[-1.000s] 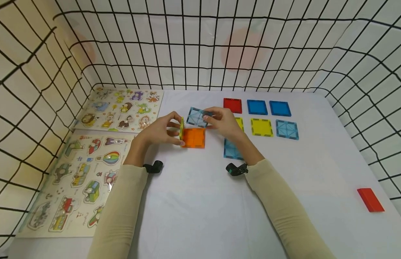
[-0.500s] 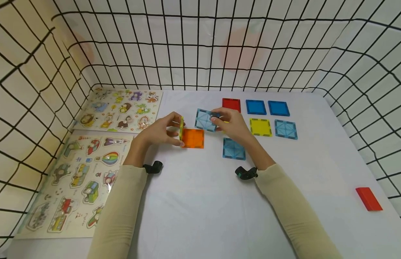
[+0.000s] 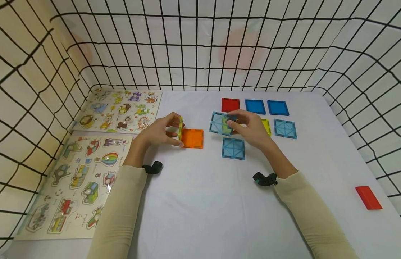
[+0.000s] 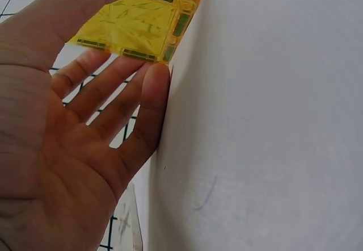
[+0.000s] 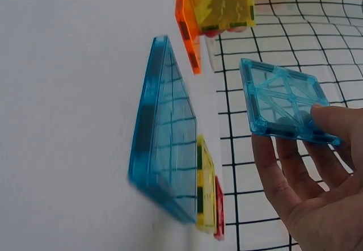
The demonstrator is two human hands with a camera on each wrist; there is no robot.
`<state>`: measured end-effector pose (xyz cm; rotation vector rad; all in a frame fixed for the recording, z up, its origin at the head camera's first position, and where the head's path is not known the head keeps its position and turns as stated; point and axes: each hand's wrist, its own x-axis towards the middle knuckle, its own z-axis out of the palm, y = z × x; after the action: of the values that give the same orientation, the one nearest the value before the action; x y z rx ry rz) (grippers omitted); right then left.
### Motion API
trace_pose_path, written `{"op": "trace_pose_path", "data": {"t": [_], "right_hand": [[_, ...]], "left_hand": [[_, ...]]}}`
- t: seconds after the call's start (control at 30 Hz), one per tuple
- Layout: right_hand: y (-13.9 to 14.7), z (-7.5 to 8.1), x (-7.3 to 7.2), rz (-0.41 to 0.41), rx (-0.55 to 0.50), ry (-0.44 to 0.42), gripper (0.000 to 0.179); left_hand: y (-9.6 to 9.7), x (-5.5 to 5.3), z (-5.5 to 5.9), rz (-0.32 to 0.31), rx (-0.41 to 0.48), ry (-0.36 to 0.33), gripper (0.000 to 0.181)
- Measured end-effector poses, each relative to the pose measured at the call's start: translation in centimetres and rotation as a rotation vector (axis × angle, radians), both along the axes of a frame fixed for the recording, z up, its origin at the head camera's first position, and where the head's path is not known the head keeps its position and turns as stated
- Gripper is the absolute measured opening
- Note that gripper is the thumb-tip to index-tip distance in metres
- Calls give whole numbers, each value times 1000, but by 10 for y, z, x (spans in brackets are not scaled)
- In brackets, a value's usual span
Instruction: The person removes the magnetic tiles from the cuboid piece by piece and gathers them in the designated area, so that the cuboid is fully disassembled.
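Note:
My left hand (image 3: 159, 131) holds a yellow magnetic tile (image 3: 180, 128) upright along the left edge of an orange magnetic tile (image 3: 192, 139) lying flat. In the left wrist view, the fingertips meet the edges of that yellow tile (image 4: 136, 21). My right hand (image 3: 252, 128) pinches a clear light-blue magnetic tile (image 3: 218, 123) by its right side, thumb on top and fingers beneath. The right wrist view shows this light-blue tile (image 5: 283, 100) raised above the table. Below it a second light-blue tile (image 3: 233, 149) lies flat. A flat yellow tile shows through the held one.
Behind and right of my right hand lie a red tile (image 3: 230, 105), two dark-blue tiles (image 3: 255, 107), a yellow tile (image 3: 267, 126) partly covered, and a light-blue tile (image 3: 285, 128). Picture puzzle boards (image 3: 127, 124) lie left. A red block (image 3: 368, 198) sits far right. Black wire fencing (image 3: 206, 45) surrounds the table.
My right hand has carried the light-blue tile rightward, away from the orange tile, to above the flat tiles. The left hand and upright yellow tile have stayed put.

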<state>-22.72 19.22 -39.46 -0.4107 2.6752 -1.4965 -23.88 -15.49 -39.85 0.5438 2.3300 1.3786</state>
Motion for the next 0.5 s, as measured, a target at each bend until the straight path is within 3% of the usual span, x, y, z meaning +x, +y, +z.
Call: {"op": "trace_pose_path", "data": {"t": [0.2, 0.43, 0.5], "right_hand": [[23, 4, 9, -29, 30, -8, 40], [52, 3, 15, -49, 42, -14, 41], [59, 1, 16, -56, 49, -9, 40]], "left_hand": [[1, 0, -1, 0, -3, 20, 78], [-5, -14, -22, 11, -6, 18, 81], [-4, -12, -19, 18, -20, 16, 80]]}}
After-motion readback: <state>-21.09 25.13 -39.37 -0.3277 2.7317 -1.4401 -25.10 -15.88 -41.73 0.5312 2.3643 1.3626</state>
